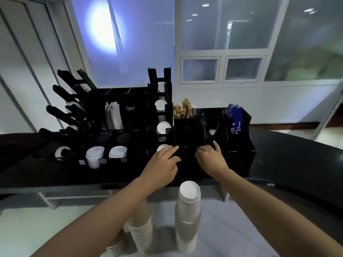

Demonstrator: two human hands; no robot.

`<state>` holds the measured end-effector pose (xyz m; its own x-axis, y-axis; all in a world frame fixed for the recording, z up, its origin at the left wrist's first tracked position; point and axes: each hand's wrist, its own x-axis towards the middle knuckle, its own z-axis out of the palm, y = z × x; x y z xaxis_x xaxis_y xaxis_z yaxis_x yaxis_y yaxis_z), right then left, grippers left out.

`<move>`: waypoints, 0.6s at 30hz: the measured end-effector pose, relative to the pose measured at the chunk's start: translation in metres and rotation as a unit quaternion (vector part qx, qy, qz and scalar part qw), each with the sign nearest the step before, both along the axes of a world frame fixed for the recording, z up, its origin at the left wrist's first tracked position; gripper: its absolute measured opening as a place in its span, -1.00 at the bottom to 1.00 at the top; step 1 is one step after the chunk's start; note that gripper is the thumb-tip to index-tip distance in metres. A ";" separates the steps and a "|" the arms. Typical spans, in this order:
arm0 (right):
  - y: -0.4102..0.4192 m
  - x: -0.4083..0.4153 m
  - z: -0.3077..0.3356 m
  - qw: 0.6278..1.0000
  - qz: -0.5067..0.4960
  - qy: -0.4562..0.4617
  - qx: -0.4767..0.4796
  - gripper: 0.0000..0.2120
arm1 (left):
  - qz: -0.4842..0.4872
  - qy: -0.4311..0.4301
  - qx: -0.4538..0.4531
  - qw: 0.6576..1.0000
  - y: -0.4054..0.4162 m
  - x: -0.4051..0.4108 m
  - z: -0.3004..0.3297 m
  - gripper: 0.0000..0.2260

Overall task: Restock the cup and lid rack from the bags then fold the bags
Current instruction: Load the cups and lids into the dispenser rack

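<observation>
Both my hands reach the black plastic cup and lid rack (130,138).
My left hand (163,160) and right hand (211,156) rest loosely curled, holding nothing, perhaps steadying it; nested white paper cup stacks (187,217) wait near me, within reach.

Both hands (187,160) on black rack (239,154) front, cup stacks (188,216) w/ lid below.
</observation>
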<state>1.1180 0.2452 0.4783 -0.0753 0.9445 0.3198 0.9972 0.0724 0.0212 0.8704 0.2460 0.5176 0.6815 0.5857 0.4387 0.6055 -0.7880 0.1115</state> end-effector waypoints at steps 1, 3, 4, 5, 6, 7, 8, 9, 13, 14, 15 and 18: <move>-0.010 0.001 0.003 1.000 -0.019 0.007 0.015 -0.82 | -0.009 -0.030 0.008 0.999 -0.003 -0.001 0.003 -0.76; -0.033 0.001 0.008 0.997 -0.064 0.019 0.050 -0.83 | -0.029 -0.097 0.031 0.994 -0.014 -0.006 0.008 -0.83; -0.046 0.002 0.010 0.993 -0.085 0.029 0.076 -0.82 | -0.034 -0.124 0.037 0.991 -0.021 -0.009 0.009 -0.85; -0.060 0.001 0.012 0.989 -0.107 0.043 0.098 -0.80 | -0.034 -0.145 0.036 0.988 -0.029 -0.013 0.009 -0.86; -0.076 0.000 0.012 0.984 -0.129 0.059 0.110 -0.79 | -0.035 -0.162 0.030 0.986 -0.038 -0.017 0.007 -0.86; -0.093 -0.003 0.011 0.979 -0.151 0.074 0.114 -0.77 | -0.039 -0.177 0.022 0.983 -0.048 -0.021 0.004 -0.87; -0.111 -0.008 0.007 0.974 -0.172 0.090 0.118 -0.75 | -0.050 -0.191 0.013 0.980 -0.060 -0.026 -0.001 -0.87; -0.129 -0.014 0.001 0.968 -0.192 0.105 0.120 -0.73 | -0.066 -0.200 0.000 0.978 -0.073 -0.031 -0.008 -0.88; -0.192 -0.039 -0.043 0.963 -0.227 0.129 0.062 -0.75 | -0.052 -0.161 -0.133 0.976 -0.126 -0.048 -0.055 -0.79; -0.205 -0.047 -0.055 0.965 -0.222 0.137 0.042 -0.77 | -0.052 -0.140 -0.152 0.977 -0.136 -0.052 -0.071 -0.77; -0.217 -0.055 -0.068 0.965 -0.216 0.145 0.019 -0.77 | -0.052 -0.122 -0.141 0.981 -0.145 -0.055 -0.089 -0.72; -0.244 -0.077 -0.113 0.959 -0.199 0.190 -0.064 -0.85 | -0.074 -0.072 -0.157 0.982 -0.167 -0.071 -0.140 -0.66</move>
<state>1.0412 0.0012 0.3651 0.3979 0.9078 0.1324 0.8806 -0.3375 -0.3325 0.7995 0.0791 0.3773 0.7130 0.6070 0.3510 0.4469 -0.7791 0.4396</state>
